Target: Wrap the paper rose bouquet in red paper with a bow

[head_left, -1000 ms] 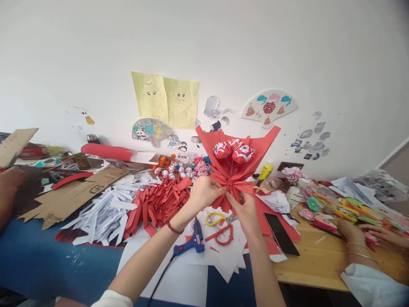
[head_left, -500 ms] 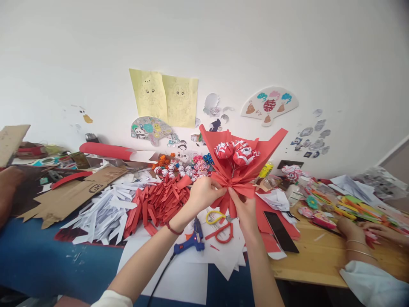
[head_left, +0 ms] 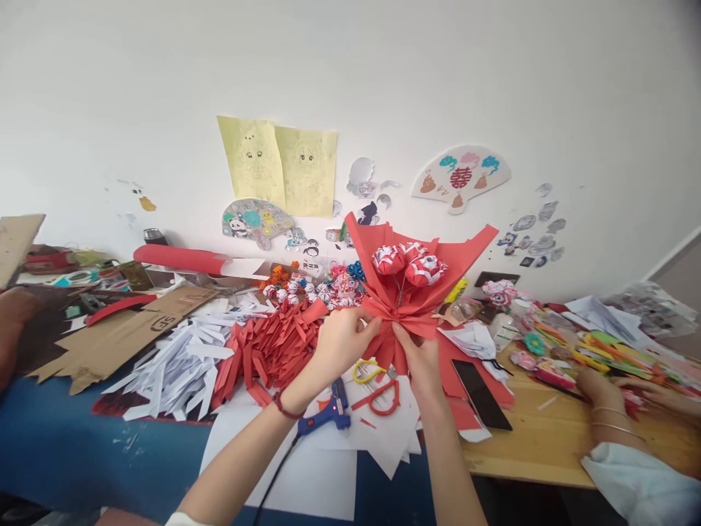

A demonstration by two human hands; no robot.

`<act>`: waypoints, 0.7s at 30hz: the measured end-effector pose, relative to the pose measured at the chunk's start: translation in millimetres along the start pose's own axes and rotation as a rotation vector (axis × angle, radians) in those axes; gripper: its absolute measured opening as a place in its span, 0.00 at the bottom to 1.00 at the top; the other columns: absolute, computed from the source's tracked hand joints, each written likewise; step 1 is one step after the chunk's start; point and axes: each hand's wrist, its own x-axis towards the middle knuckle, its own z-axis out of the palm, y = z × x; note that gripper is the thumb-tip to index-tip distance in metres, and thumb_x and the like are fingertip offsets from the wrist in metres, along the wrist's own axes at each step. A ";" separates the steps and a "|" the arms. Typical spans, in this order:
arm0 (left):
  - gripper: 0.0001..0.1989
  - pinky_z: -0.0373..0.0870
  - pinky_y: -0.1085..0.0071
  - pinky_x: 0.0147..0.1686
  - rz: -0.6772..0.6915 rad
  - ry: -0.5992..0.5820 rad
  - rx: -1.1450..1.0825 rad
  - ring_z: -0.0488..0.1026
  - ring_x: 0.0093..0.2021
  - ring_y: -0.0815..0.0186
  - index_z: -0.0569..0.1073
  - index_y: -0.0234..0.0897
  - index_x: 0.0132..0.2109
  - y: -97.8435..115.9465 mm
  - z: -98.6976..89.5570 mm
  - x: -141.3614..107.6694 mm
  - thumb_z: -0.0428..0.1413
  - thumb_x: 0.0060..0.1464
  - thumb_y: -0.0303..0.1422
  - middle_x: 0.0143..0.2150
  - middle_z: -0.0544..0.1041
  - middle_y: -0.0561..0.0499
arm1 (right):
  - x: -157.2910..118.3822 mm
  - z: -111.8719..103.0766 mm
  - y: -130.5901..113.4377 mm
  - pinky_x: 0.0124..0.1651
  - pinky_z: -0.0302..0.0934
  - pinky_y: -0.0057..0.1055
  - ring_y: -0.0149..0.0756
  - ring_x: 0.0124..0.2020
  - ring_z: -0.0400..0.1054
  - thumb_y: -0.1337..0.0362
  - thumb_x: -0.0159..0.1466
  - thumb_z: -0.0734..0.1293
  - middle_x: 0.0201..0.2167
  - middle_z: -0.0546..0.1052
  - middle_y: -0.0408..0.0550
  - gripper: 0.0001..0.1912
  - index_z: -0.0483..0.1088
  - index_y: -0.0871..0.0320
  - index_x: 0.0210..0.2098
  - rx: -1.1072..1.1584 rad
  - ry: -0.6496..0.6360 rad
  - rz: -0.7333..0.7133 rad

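Observation:
A bouquet in red paper [head_left: 465, 256] is held upright above the table, with red-and-white paper flowers [head_left: 424, 269] inside its flared wrapping. My left hand [head_left: 345, 340] pinches the gathered paper at the bouquet's left side, fingers closed. On the right side of the same gathers, my right hand [head_left: 419, 358] grips the paper with the thumb in front; its other fingers are mostly hidden behind. Below the hands lie yellow-and-red-handled scissors [head_left: 383, 398] on white paper, and a blue glue gun [head_left: 327, 416] is beside them.
Piles of white strips [head_left: 183, 358] and red strips [head_left: 274, 347] lie left, near flattened cardboard [head_left: 131, 329]. A black phone [head_left: 482, 394] rests on red paper at right. Another person's hands [head_left: 607, 394] work at the far right; a person's arm [head_left: 14, 321] shows at far left.
The bouquet has turned and shifted slightly right, its flowers now a little further right. My left hand has moved slightly left along the gathers; my right hand keeps its place.

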 end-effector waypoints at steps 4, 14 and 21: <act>0.12 0.53 0.72 0.27 0.006 0.051 0.035 0.66 0.23 0.68 0.75 0.38 0.33 -0.3 -6.8 -18.1 0.53 0.61 0.38 0.20 0.71 0.57 | 1.2 -3.7 6.9 0.54 0.70 0.41 0.46 0.50 0.75 0.56 0.53 0.77 0.47 0.81 0.49 0.22 0.76 0.54 0.46 0.082 -0.015 0.059; 0.03 0.60 0.72 0.31 0.196 0.112 0.249 0.76 0.38 0.65 0.74 0.41 0.41 -4.1 10.6 -42.7 0.56 0.61 0.30 0.39 0.77 0.53 | -9.0 0.4 3.4 0.50 0.71 0.39 0.45 0.47 0.76 0.56 0.53 0.77 0.42 0.82 0.49 0.21 0.76 0.56 0.44 0.112 -0.016 0.107; 0.10 0.64 0.68 0.33 0.397 0.169 0.390 0.73 0.37 0.62 0.76 0.42 0.44 -12.1 23.5 -55.8 0.49 0.66 0.31 0.38 0.77 0.49 | -13.2 -4.1 -3.3 0.47 0.72 0.40 0.46 0.44 0.77 0.55 0.52 0.77 0.41 0.82 0.50 0.20 0.77 0.58 0.42 0.094 -0.022 0.108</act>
